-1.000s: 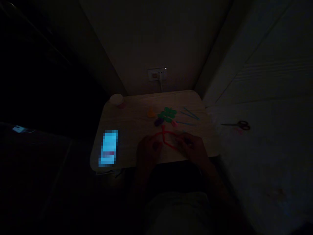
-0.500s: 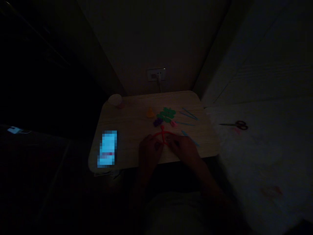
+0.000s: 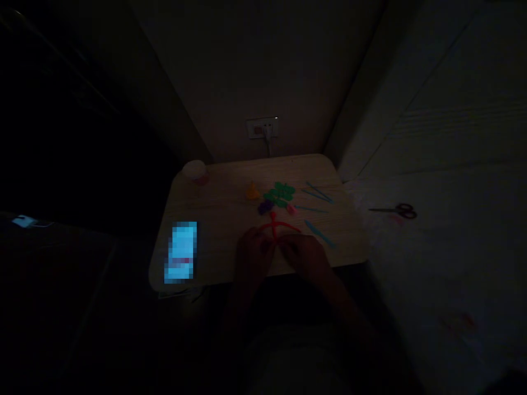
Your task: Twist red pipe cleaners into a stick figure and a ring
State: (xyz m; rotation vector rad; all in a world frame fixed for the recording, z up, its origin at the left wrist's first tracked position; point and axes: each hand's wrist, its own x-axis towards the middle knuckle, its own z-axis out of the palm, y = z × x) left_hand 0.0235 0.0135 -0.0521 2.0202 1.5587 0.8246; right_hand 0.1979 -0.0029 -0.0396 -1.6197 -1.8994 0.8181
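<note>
A red figure (image 3: pixel 274 226), looking like soft modelling clay with a round head and thin arms, lies at the front middle of the dim table. My left hand (image 3: pixel 253 253) is closed at its lower left, my right hand (image 3: pixel 305 255) at its lower right, fingertips pinching its lower part. Just beyond lie a purple clay lump (image 3: pixel 265 207), a small pink piece (image 3: pixel 291 209), green leaf-like pieces (image 3: pixel 282 191) and an orange peaked piece (image 3: pixel 252 192). A wide teal modelling tool (image 3: pixel 320 233) rests right of my right hand. Darkness hides the fingertips' details.
A lit phone (image 3: pixel 181 252) lies at the table's (image 3: pixel 222 219) left. At the back left corner stands a pale round tub (image 3: pixel 195 171). Thin teal sticks (image 3: pixel 319 192) lie on the right. Scissors (image 3: pixel 397 210) rest on a white fluffy surface beside the table. A plug sits in the wall socket (image 3: pixel 262 128).
My right hand has drawn slightly down off the figure's right arm, which now shows fully, towards its lower end. My left hand stays nearly in place.
</note>
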